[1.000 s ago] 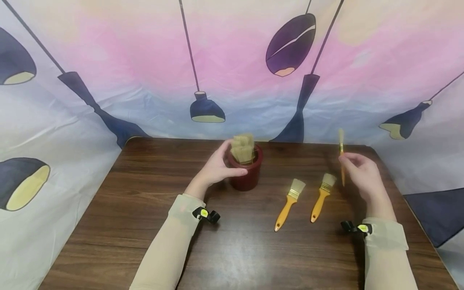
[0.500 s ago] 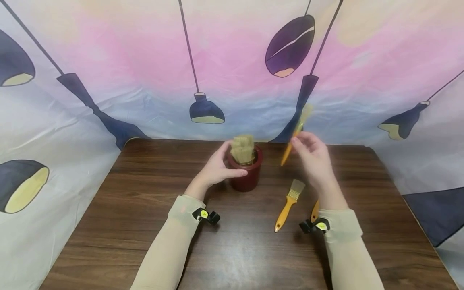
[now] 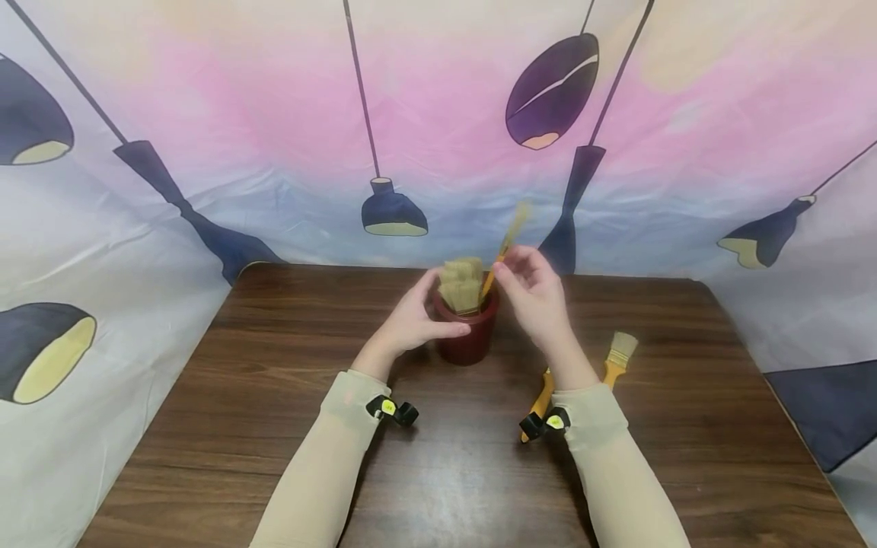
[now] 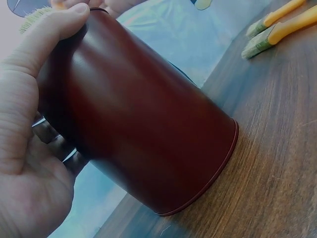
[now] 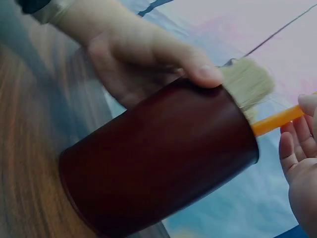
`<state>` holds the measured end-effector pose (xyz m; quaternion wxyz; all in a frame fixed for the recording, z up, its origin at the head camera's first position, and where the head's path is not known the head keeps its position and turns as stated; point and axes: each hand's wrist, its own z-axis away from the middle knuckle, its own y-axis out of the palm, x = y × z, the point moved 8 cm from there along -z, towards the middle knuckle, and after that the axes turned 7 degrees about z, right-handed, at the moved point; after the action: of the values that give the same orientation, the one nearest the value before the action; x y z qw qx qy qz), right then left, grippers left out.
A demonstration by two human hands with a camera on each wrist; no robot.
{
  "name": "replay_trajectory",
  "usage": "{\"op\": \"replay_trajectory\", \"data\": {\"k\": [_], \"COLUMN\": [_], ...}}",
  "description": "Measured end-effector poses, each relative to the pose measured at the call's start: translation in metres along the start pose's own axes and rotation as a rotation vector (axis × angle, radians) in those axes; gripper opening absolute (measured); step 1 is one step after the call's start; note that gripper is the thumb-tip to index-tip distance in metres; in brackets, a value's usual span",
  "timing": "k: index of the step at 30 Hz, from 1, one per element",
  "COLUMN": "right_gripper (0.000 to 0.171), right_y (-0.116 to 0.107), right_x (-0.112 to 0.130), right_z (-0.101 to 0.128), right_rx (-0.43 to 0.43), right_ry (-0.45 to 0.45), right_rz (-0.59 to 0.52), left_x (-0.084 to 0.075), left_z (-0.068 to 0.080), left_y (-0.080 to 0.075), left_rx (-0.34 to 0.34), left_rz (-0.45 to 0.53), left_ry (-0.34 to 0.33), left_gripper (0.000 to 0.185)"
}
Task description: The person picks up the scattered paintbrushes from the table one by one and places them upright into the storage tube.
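Observation:
A dark red round holder (image 3: 466, 346) stands upright on the table, several brushes (image 3: 460, 285) in it with their pale bristles up. My left hand (image 3: 411, 323) grips its upper part from the left, thumb (image 4: 49, 37) across the near side by the rim. My right hand (image 3: 537, 297) pinches one more paintbrush (image 3: 499, 262) by its orange handle (image 5: 277, 120), bristles up and tilted right. That handle's lower end is inside the holder's mouth, hidden by the wall in the right wrist view.
Two orange-handled paintbrushes lie on the wooden table (image 3: 274, 380) to the right: one brush (image 3: 537, 403) partly under my right wrist, the other brush (image 3: 620, 354) further right. A printed cloth (image 3: 294, 152) hangs behind the table's back edge.
My right hand has carried the paintbrush leftward from the table's right side to the holder, and the handle end has entered its mouth. My left hand keeps its grip on the holder.

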<state>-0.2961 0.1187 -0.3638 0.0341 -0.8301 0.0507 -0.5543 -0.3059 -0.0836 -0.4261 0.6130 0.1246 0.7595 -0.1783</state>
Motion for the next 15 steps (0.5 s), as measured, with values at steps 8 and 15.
{"op": "replay_trajectory", "data": {"k": [8,15], "right_gripper": [0.023,0.031], "right_y": [0.0114,0.0051], "right_x": [-0.0064,-0.0106], "right_z": [0.0072,0.0079], "right_rx": [0.131,0.153], "right_ry": [-0.061,-0.091], "right_rz": [0.291,0.382], "left_x": [0.0001,-0.0006], "left_z": [-0.0001,0.0001], "left_y": [0.0002,-0.0005], "left_rx": [-0.002,-0.007], "left_rz": [-0.011,-0.008], "left_ry": [0.012,0.018], "left_gripper": [0.099,0.098]}}
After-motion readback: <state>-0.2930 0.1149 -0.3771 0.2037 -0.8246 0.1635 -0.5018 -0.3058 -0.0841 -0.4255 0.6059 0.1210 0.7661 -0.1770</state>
